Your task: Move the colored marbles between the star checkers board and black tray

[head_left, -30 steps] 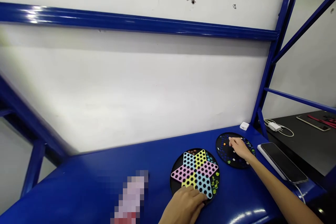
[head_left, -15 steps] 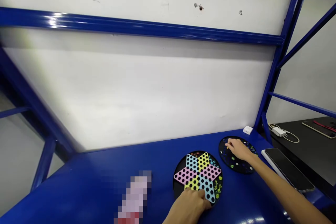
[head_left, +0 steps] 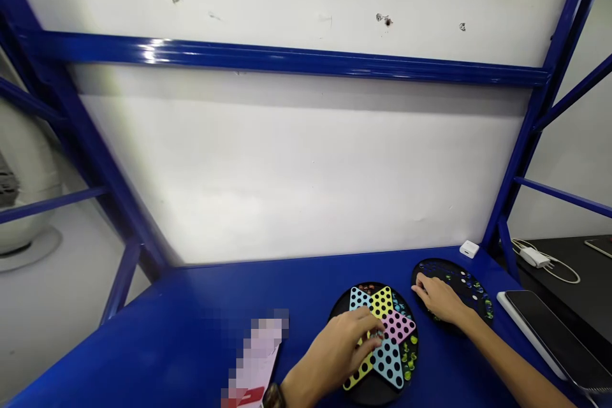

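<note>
Two hands work close together: the curled left hand (head_left: 335,352) over the Chinese checkers star board (head_left: 388,362), any pinched marble hidden, and the open right hand (head_left: 442,301) on the neighbouring round marble tray (head_left: 471,287), both within easy reach on the blue bench (head_left: 143,347).

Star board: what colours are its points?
The Chinese checkers board has blue, yellow and pink points with black holes, best seen in the head view.

"Where was the left hand (head_left: 335,350)?"

"Bottom centre of the frame, fingers curled over a star-shaped Chinese checkers board (head_left: 368,395). It may have pinched a marble, but that was hard to see."

"And the right hand (head_left: 442,301)?"

"Lower right, resting on a round black marble board (head_left: 459,277), near a smartphone (head_left: 557,338), both on a blue bench (head_left: 143,357)."
</note>
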`<state>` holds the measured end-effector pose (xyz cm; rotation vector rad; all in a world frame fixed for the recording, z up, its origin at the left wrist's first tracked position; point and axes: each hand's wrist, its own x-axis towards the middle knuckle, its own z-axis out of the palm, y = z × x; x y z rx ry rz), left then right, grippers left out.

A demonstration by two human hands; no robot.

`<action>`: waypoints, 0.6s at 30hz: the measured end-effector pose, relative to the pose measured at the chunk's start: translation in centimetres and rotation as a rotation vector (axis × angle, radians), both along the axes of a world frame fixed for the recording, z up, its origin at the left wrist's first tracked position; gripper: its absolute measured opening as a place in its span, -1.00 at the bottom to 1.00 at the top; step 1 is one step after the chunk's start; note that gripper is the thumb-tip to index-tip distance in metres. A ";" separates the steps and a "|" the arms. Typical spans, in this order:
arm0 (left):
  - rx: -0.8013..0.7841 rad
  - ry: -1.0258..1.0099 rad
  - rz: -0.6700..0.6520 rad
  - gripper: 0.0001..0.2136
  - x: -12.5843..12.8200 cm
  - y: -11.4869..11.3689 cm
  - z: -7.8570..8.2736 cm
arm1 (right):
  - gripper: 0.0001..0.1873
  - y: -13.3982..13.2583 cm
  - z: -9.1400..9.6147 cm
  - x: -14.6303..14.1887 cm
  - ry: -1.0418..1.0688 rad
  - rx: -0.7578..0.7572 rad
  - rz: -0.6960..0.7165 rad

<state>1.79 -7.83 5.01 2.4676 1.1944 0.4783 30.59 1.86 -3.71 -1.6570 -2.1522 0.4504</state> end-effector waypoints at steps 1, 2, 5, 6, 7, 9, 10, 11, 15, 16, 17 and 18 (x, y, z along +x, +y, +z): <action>0.003 -0.026 0.056 -0.85 0.0 1.1 0.2 | -0.76 0.1 -0.1 0.1 0.064 -0.005 -0.013; 0.011 -0.036 0.113 -0.84 0.2 2.3 0.2 | -0.73 0.1 -0.2 0.1 0.129 -0.004 -0.026; 0.018 0.023 0.189 -0.78 1.2 5.7 -0.8 | -0.64 -0.2 0.1 0.0 0.284 0.026 -0.049; 0.017 0.050 0.185 -0.76 1.6 6.7 -1.3 | -0.62 -0.4 0.4 -0.1 0.319 0.034 -0.053; 0.019 0.077 0.173 -0.76 1.8 7.5 -1.9 | -0.61 -0.8 0.7 -0.1 0.347 0.039 -0.054; 0.034 0.093 0.143 -0.75 1.9 8.5 -2.7 | -0.59 -1.6 1.5 -0.4 0.392 0.036 -0.056; 0.043 0.084 0.133 -0.74 1.8 8.7 -3.0 | -0.58 -2.0 1.9 -0.6 0.413 0.026 -0.053; 0.049 0.069 0.133 -0.74 1.6 8.8 -3.1 | -0.57 -2.4 2.2 -0.9 0.432 0.017 -0.048; 0.115 0.043 0.178 -0.72 0.8 7.8 -2.5 | -0.53 -2.4 2.8 -2.7 0.490 0.019 -0.022; 0.127 0.054 0.167 -0.72 0.9 7.5 -2.3 | -0.52 -2.0 2.7 -3.1 0.505 0.035 -0.026; 0.125 0.069 0.142 -0.72 1.2 7.3 -2.2 | -0.51 -1.5 2.6 -3.6 0.527 0.053 -0.039; 0.108 0.086 0.103 -0.71 1.7 7.3 -2.2 | -0.49 -1.0 2.4 -3.9 0.561 0.070 -0.064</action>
